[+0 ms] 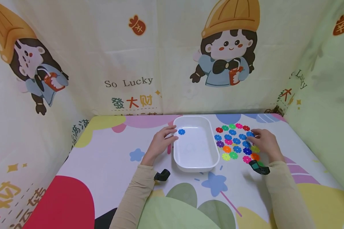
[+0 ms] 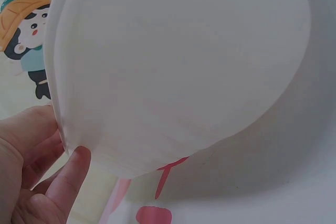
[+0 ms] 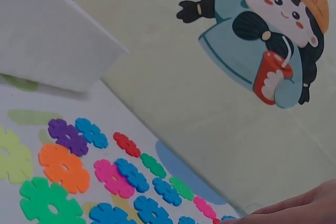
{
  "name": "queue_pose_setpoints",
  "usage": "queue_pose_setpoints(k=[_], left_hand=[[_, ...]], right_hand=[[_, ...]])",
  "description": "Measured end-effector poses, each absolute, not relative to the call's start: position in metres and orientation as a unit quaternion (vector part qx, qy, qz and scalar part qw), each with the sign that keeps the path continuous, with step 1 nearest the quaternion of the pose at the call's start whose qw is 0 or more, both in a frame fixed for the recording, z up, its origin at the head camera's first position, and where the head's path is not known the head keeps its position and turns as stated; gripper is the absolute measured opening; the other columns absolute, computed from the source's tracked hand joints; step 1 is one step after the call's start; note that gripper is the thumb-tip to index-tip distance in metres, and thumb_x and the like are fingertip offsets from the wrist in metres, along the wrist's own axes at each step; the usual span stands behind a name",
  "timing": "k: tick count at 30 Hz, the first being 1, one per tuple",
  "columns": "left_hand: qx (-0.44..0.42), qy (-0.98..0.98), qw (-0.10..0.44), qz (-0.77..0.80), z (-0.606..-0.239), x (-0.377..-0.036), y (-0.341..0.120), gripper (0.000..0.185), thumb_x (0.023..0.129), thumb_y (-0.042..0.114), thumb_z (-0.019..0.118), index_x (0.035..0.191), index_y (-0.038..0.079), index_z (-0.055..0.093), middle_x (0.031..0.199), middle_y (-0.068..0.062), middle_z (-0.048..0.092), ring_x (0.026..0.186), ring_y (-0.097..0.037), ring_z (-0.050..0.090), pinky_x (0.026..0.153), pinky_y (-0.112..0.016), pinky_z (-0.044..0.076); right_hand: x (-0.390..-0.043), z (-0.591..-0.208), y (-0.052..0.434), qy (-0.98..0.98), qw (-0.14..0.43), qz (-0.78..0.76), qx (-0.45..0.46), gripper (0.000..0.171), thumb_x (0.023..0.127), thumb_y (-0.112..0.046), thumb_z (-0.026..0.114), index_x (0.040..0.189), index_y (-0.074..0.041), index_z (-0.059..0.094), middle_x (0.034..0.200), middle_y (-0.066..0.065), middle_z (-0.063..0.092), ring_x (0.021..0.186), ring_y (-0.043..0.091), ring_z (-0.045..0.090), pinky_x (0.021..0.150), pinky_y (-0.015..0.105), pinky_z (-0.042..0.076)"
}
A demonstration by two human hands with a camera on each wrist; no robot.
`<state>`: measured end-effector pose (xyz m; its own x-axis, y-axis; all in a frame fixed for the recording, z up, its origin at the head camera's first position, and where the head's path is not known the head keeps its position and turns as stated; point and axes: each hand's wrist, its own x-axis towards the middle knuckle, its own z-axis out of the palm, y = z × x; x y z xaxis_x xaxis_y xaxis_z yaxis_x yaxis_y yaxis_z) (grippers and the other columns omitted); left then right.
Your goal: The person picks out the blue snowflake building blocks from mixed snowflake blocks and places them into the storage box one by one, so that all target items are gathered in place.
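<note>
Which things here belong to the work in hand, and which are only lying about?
In the work: white tray, blue flower piece in it, coloured flower pieces, left hand, right hand.
Lying about: patterned table cover, cartoon curtain.

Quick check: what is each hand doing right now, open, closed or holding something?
Left hand: open, fingers resting against the white tub.
Right hand: open, fingertips on a blue flower piece.
</note>
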<state>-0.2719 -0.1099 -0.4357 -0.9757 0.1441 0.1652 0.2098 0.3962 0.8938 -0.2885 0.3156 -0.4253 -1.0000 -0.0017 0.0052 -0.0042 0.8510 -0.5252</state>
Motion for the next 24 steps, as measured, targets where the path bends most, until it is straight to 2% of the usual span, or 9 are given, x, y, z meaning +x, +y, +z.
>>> queue_pose_setpoints(k=[8, 10, 14, 16, 24], left_hand=[[-0.104, -0.834, 0.027, -0.541, -0.435, -0.272, -0.110, 0.034, 0.092, 0.019, 0.070, 0.125, 0.009, 0.067, 0.141, 0.007, 0.053, 0.136, -0.019, 0.042, 0.105, -0.039, 0.044], [-0.104, -0.833, 0.027, -0.542, -0.435, -0.272, -0.110, 0.034, 0.092, 0.019, 0.070, 0.125, 0.009, 0.067, 0.142, 0.007, 0.053, 0.136, -0.019, 0.042, 0.104, -0.039, 0.044], [-0.105, -0.834, 0.028, -0.541, -0.435, -0.272, -0.110, 0.035, 0.091, 0.018, 0.070, 0.125, 0.009, 0.067, 0.141, 0.007, 0.053, 0.136, -0.019, 0.042, 0.104, -0.040, 0.044], [-0.105, -0.835, 0.028, -0.540, -0.435, -0.272, -0.110, 0.035, 0.092, 0.018, 0.070, 0.125, 0.008, 0.067, 0.141, 0.007, 0.053, 0.136, -0.019, 0.042, 0.105, -0.040, 0.044], [-0.109, -0.838, 0.030, -0.534, -0.433, -0.270, -0.111, 0.036, 0.091, 0.023, 0.071, 0.125, 0.010, 0.067, 0.141, 0.008, 0.053, 0.135, -0.016, 0.043, 0.104, -0.036, 0.044]], right_hand=[[-0.295, -0.410, 0.294, -0.960, 0.001, 0.282, 0.003, 0.049, 0.095, -0.021, 0.066, 0.133, 0.007, 0.053, 0.116, 0.030, 0.057, 0.092, 0.037, 0.057, 0.076, 0.044, 0.057], [-0.296, -0.405, 0.289, -0.959, 0.003, 0.282, 0.009, 0.048, 0.095, -0.021, 0.066, 0.133, 0.007, 0.053, 0.117, 0.030, 0.057, 0.095, 0.039, 0.056, 0.077, 0.045, 0.058], [-0.298, -0.398, 0.276, -0.958, 0.014, 0.286, 0.026, 0.047, 0.095, -0.020, 0.065, 0.132, 0.006, 0.054, 0.121, 0.030, 0.056, 0.109, 0.045, 0.050, 0.091, 0.055, 0.051], [-0.299, -0.394, 0.269, -0.956, 0.021, 0.290, 0.035, 0.046, 0.095, -0.019, 0.065, 0.132, 0.006, 0.054, 0.121, 0.030, 0.055, 0.111, 0.045, 0.049, 0.094, 0.058, 0.049], [-0.306, -0.381, 0.237, -0.949, 0.032, 0.308, 0.058, 0.044, 0.092, -0.019, 0.068, 0.131, 0.001, 0.058, 0.121, 0.024, 0.058, 0.107, 0.040, 0.054, 0.088, 0.052, 0.055]])
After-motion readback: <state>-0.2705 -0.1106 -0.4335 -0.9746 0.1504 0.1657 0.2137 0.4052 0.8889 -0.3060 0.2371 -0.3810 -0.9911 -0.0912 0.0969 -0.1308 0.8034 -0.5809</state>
